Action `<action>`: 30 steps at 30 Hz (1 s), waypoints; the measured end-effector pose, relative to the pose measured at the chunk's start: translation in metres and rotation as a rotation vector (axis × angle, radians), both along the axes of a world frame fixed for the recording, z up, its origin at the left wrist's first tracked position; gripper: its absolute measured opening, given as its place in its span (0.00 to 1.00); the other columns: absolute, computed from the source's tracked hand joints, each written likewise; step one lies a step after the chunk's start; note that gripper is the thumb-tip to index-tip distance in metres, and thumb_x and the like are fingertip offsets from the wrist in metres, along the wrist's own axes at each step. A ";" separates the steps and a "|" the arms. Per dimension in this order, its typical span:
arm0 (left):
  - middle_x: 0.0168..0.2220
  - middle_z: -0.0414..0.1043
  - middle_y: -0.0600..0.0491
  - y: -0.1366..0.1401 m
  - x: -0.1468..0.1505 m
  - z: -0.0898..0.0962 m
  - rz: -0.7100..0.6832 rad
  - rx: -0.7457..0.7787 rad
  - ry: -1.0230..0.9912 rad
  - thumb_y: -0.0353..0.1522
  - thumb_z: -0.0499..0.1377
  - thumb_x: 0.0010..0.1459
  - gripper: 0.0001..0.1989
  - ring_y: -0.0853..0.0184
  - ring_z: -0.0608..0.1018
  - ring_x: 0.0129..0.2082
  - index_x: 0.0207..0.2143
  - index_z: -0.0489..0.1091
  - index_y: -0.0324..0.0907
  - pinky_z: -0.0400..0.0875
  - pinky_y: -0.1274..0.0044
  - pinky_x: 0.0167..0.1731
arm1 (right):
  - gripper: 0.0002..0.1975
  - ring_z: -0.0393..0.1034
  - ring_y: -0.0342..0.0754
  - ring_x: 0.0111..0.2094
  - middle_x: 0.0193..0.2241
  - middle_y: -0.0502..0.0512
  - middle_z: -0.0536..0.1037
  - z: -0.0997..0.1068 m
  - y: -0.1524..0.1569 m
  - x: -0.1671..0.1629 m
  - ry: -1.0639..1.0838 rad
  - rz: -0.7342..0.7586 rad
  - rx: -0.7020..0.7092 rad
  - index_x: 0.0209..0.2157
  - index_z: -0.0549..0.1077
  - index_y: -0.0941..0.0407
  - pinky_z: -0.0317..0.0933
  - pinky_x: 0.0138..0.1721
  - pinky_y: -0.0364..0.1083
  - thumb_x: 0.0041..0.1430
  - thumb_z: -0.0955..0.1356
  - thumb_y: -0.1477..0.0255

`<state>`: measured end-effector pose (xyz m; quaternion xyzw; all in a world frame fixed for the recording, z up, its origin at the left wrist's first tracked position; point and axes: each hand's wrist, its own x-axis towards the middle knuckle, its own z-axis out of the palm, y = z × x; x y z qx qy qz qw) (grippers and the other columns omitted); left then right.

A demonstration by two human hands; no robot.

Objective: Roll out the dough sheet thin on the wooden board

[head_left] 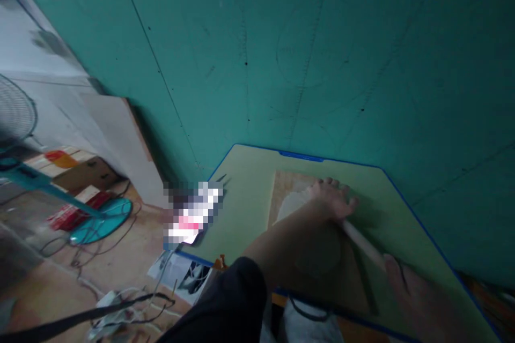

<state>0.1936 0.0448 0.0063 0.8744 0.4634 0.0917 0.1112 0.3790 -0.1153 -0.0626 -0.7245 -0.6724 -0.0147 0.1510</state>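
Observation:
My left hand (332, 199) is palm down over the far end of a pale, thin rolling pin (364, 244), its fingers bent and partly hidden. Blurred at the lower right, my right hand (406, 284) is closed round the near end of the pin. Under my left hand and forearm, a thin white, rounded sheet (293, 204) lies on a wooden board (277, 185); whether it is dough or clay I cannot tell. My forearm hides part of both.
The board lies on a pale green, blue-edged table (241, 193) against a green wall (257, 53). A lit phone or tablet (195, 217), pixelated, sits at the table's left edge. A turquoise fan base (102, 221) and tangled cables (132, 311) are on the floor at left.

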 end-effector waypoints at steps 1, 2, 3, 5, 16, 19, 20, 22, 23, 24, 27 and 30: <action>0.57 0.69 0.41 -0.005 -0.005 0.000 0.007 0.008 0.003 0.50 0.42 0.66 0.30 0.53 0.68 0.57 0.56 0.68 0.41 0.63 0.60 0.53 | 0.22 0.71 0.52 0.21 0.29 0.61 0.81 0.001 0.001 -0.001 0.007 -0.004 -0.021 0.39 0.79 0.51 0.57 0.24 0.48 0.66 0.56 0.62; 0.56 0.69 0.41 -0.012 -0.010 0.000 0.020 0.023 0.002 0.50 0.42 0.66 0.30 0.53 0.68 0.57 0.55 0.69 0.41 0.63 0.61 0.52 | 0.22 0.72 0.52 0.22 0.29 0.59 0.81 0.002 0.002 -0.004 0.004 -0.006 -0.053 0.39 0.79 0.49 0.57 0.24 0.48 0.66 0.55 0.61; 0.57 0.69 0.41 -0.019 -0.017 0.000 0.037 0.045 -0.001 0.51 0.41 0.66 0.31 0.53 0.69 0.56 0.53 0.71 0.41 0.63 0.61 0.52 | 0.22 0.73 0.52 0.23 0.29 0.58 0.81 0.005 0.003 -0.007 -0.004 -0.010 -0.075 0.38 0.78 0.49 0.57 0.24 0.47 0.67 0.55 0.61; 0.52 0.73 0.41 -0.035 -0.032 0.000 0.009 0.078 0.036 0.50 0.41 0.67 0.30 0.54 0.72 0.52 0.48 0.74 0.39 0.63 0.61 0.50 | 0.23 0.74 0.53 0.26 0.28 0.57 0.81 0.011 0.004 -0.015 0.007 -0.048 -0.147 0.39 0.78 0.49 0.57 0.24 0.47 0.68 0.54 0.60; 0.49 0.74 0.45 -0.094 -0.115 -0.016 0.061 0.222 0.046 0.42 0.53 0.66 0.15 0.56 0.72 0.52 0.47 0.71 0.41 0.62 0.63 0.53 | 0.13 0.73 0.50 0.37 0.39 0.57 0.75 0.041 0.006 -0.065 0.027 0.068 0.105 0.39 0.71 0.54 0.64 0.35 0.46 0.67 0.58 0.67; 0.46 0.75 0.47 -0.107 -0.145 -0.012 0.113 0.181 0.030 0.40 0.56 0.64 0.12 0.57 0.74 0.48 0.44 0.71 0.42 0.66 0.68 0.47 | 0.13 0.72 0.52 0.46 0.43 0.60 0.76 0.044 0.007 -0.089 -0.013 0.182 0.127 0.44 0.73 0.55 0.65 0.46 0.48 0.67 0.59 0.69; 0.45 0.76 0.48 -0.110 -0.155 -0.010 0.126 0.158 0.031 0.40 0.57 0.64 0.12 0.57 0.75 0.46 0.44 0.71 0.43 0.66 0.69 0.45 | 0.15 0.71 0.53 0.49 0.46 0.61 0.76 0.044 0.009 -0.097 -0.031 0.208 0.126 0.47 0.73 0.56 0.64 0.50 0.50 0.67 0.59 0.70; 0.44 0.76 0.48 -0.117 -0.173 -0.007 0.188 0.128 0.034 0.40 0.57 0.64 0.11 0.58 0.76 0.44 0.43 0.71 0.44 0.67 0.70 0.43 | 0.18 0.67 0.55 0.55 0.53 0.63 0.74 0.043 0.013 -0.113 -0.053 0.256 0.111 0.53 0.72 0.58 0.61 0.55 0.52 0.67 0.59 0.70; 0.43 0.76 0.48 -0.120 -0.180 -0.006 0.217 0.118 0.045 0.40 0.57 0.64 0.11 0.58 0.76 0.44 0.43 0.71 0.44 0.67 0.71 0.43 | 0.20 0.65 0.56 0.58 0.56 0.63 0.72 0.042 0.015 -0.121 -0.058 0.277 0.099 0.56 0.70 0.59 0.60 0.58 0.53 0.67 0.59 0.69; 0.43 0.76 0.48 -0.123 -0.186 -0.005 0.245 0.111 0.059 0.39 0.56 0.65 0.11 0.58 0.76 0.44 0.44 0.71 0.44 0.67 0.71 0.42 | 0.22 0.62 0.56 0.61 0.59 0.64 0.70 0.041 0.019 -0.127 -0.063 0.298 0.084 0.58 0.68 0.60 0.57 0.60 0.54 0.67 0.59 0.68; 0.42 0.75 0.47 -0.130 -0.193 -0.003 0.302 0.096 0.108 0.39 0.52 0.67 0.12 0.58 0.76 0.45 0.43 0.71 0.43 0.68 0.72 0.41 | 0.29 0.52 0.58 0.67 0.65 0.69 0.60 0.036 0.033 -0.144 -0.084 0.349 0.021 0.64 0.61 0.66 0.49 0.65 0.58 0.67 0.58 0.65; 0.41 0.75 0.46 -0.133 -0.190 -0.003 0.333 0.096 0.138 0.38 0.47 0.69 0.14 0.57 0.77 0.44 0.43 0.71 0.43 0.68 0.72 0.37 | 0.34 0.43 0.59 0.69 0.68 0.72 0.51 0.037 0.053 -0.153 -0.094 0.373 -0.062 0.66 0.53 0.70 0.41 0.67 0.60 0.66 0.58 0.62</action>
